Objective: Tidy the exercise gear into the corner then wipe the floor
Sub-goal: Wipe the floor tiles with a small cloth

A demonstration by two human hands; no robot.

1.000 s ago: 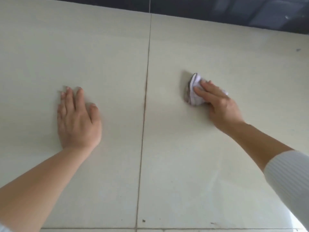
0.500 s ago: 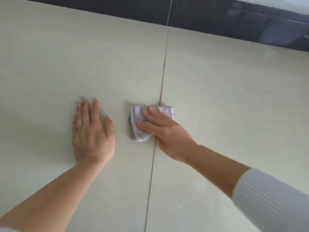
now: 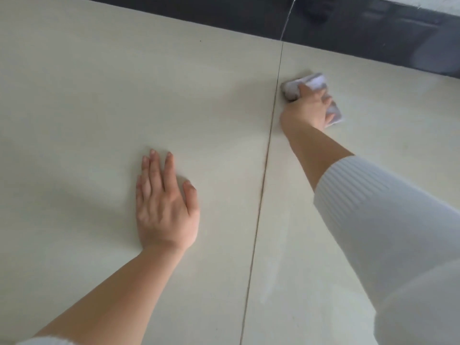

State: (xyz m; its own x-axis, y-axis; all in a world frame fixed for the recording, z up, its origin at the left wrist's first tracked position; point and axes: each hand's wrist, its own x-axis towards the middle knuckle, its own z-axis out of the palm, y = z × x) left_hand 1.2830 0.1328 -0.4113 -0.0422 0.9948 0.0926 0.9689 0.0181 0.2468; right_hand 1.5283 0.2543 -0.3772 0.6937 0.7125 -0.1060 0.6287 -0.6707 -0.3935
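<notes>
A crumpled pale lilac cloth (image 3: 315, 80) lies on the cream tiled floor (image 3: 99, 108), far right of the tile joint and close to the dark skirting. My right hand (image 3: 308, 109) sits on top of it with fingers bent over the bunched fabric, holding it against the tile; cloth sticks out on both sides of the hand. My left hand (image 3: 165, 207) rests flat on the floor left of the joint, fingers straight and holding nothing. No exercise gear is in view.
A dark glossy skirting band (image 3: 348, 28) runs along the far edge of the floor. A thin grout joint (image 3: 266, 158) runs from near to far between two large tiles. A faint wet streak shows on the right tile.
My right hand has carried the cloth from beside my left hand, across the grout joint, to the far right near the skirting. My left hand stays flat on the floor.
</notes>
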